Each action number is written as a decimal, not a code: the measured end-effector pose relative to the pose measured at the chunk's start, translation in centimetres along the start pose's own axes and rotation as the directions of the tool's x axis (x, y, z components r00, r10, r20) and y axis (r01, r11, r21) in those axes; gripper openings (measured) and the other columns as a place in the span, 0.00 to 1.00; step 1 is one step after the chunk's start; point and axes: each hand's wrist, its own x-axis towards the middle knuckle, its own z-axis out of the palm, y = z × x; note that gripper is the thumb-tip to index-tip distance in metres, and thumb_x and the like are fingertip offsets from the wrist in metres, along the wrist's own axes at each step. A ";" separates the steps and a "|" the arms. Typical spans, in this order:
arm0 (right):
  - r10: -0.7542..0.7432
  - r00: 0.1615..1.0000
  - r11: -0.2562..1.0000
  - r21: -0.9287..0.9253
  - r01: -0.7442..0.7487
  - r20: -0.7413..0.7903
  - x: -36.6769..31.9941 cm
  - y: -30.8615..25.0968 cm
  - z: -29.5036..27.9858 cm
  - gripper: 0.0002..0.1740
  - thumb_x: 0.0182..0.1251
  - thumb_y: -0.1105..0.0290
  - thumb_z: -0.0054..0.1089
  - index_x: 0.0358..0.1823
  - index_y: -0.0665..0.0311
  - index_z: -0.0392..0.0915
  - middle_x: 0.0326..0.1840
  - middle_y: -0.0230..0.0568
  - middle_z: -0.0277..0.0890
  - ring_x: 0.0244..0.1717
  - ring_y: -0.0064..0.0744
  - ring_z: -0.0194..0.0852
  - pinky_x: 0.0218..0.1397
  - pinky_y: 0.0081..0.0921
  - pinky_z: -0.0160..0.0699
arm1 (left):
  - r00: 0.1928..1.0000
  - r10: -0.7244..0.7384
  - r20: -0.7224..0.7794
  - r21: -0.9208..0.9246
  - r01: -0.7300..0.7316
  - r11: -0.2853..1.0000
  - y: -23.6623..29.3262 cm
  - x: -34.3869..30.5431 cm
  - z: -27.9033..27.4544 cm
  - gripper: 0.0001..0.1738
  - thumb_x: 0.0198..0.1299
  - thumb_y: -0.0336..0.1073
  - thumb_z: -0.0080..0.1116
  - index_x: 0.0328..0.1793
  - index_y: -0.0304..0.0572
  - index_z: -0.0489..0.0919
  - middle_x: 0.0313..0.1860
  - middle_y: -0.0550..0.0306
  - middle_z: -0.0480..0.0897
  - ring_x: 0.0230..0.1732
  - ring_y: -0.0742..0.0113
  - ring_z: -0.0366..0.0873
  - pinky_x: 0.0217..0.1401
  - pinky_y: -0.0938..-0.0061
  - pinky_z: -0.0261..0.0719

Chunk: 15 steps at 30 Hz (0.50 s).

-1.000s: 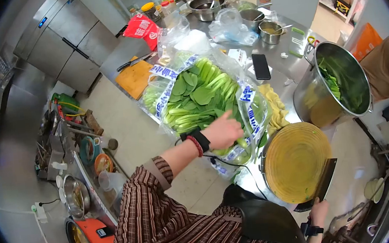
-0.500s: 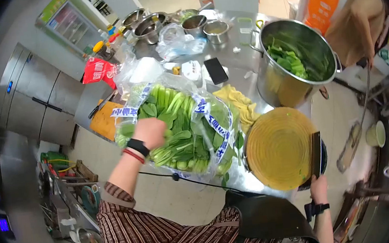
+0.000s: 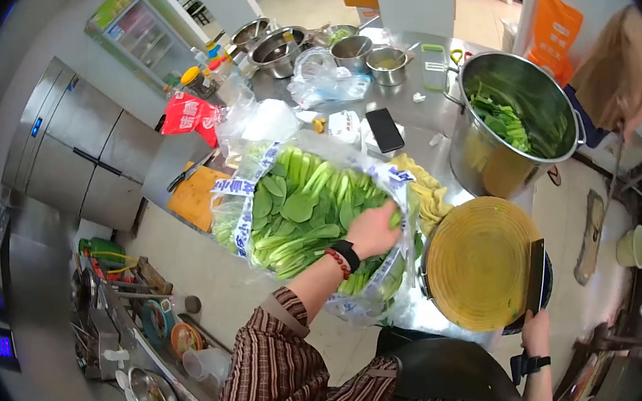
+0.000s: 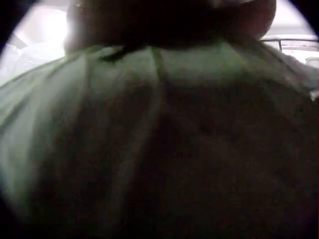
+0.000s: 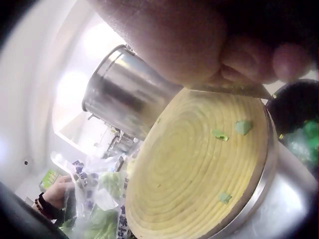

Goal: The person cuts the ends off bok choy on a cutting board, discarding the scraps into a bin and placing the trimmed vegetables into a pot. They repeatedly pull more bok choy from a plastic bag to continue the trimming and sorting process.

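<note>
My left hand [image 3: 374, 231] grips a bok choy [image 3: 395, 218], its pale stem end poking out past the fingers at the right side of an open plastic bag [image 3: 247, 223]. In the left wrist view a broad dark leaf [image 4: 124, 124] fills most of the picture below the fingers. The bag is packed with leafy greens [image 3: 297, 203]. My right hand [image 3: 536, 330] holds a cleaver [image 3: 536, 275] by its handle, the blade lying along the right edge of a round wooden chopping block [image 3: 478, 262]. A few green scraps [image 5: 243, 127] dot the block.
A tall steel pot [image 3: 482, 158] with cut greens stands behind the block. Near it lie a yellow cloth [image 3: 421, 193] and a phone [image 3: 385, 130]. Steel bowls [image 3: 278, 67] line the far table. A wooden board [image 3: 198, 199] is at left. Another person [image 3: 619, 71] stands at right.
My left hand has moved from the bag's right side to its left side and back to the right. The right hand keeps the cleaver at the block's edge. The head view has shifted.
</note>
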 end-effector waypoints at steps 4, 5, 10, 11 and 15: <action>-0.102 0.993 0.991 -0.093 0.097 -0.058 2.2 5.2 2.7 0.15 0.76 0.70 0.56 0.46 0.82 0.77 0.35 0.67 0.82 0.32 0.64 0.86 0.31 0.49 0.85 | 0.984 -0.026 -0.176 0.150 0.053 0.987 -2.2 -0.5 -5.5 0.20 0.64 0.38 0.59 0.58 0.36 0.76 0.46 0.37 0.86 0.48 0.37 0.85 0.53 0.48 0.83; -0.068 0.997 0.995 -0.077 0.067 -0.019 2.2 5.4 2.5 0.15 0.76 0.70 0.56 0.47 0.81 0.78 0.36 0.65 0.83 0.30 0.62 0.86 0.29 0.47 0.85 | 0.979 -0.086 -0.184 0.295 0.138 0.946 -3.4 0.1 -6.2 0.19 0.62 0.35 0.59 0.58 0.36 0.76 0.51 0.38 0.84 0.52 0.38 0.84 0.55 0.48 0.83; 0.122 0.990 0.993 -0.001 -0.122 0.071 0.5 0.0 0.3 0.14 0.76 0.70 0.55 0.48 0.79 0.78 0.35 0.63 0.83 0.27 0.57 0.86 0.25 0.44 0.83 | 0.946 0.110 -0.305 0.325 -0.005 0.946 -6.3 3.4 -2.4 0.36 0.54 0.41 0.69 0.69 0.38 0.73 0.71 0.37 0.68 0.67 0.38 0.71 0.65 0.50 0.78; 0.119 0.990 0.993 -0.014 -0.118 0.076 0.3 -0.1 0.0 0.14 0.76 0.70 0.55 0.47 0.79 0.78 0.33 0.62 0.83 0.26 0.55 0.86 0.24 0.43 0.83 | 0.928 0.114 -0.355 0.360 0.023 0.933 -6.3 4.0 -1.3 0.35 0.54 0.46 0.68 0.67 0.40 0.76 0.69 0.36 0.68 0.65 0.36 0.71 0.64 0.49 0.77; 0.104 0.993 0.992 -0.083 -0.099 0.053 0.6 1.0 0.4 0.14 0.75 0.68 0.58 0.43 0.78 0.78 0.27 0.60 0.82 0.24 0.55 0.86 0.26 0.46 0.83 | 0.920 0.054 -0.389 0.540 0.180 0.822 -4.9 4.9 0.7 0.53 0.49 0.68 0.66 0.78 0.50 0.70 0.76 0.40 0.65 0.71 0.41 0.62 0.58 0.45 0.73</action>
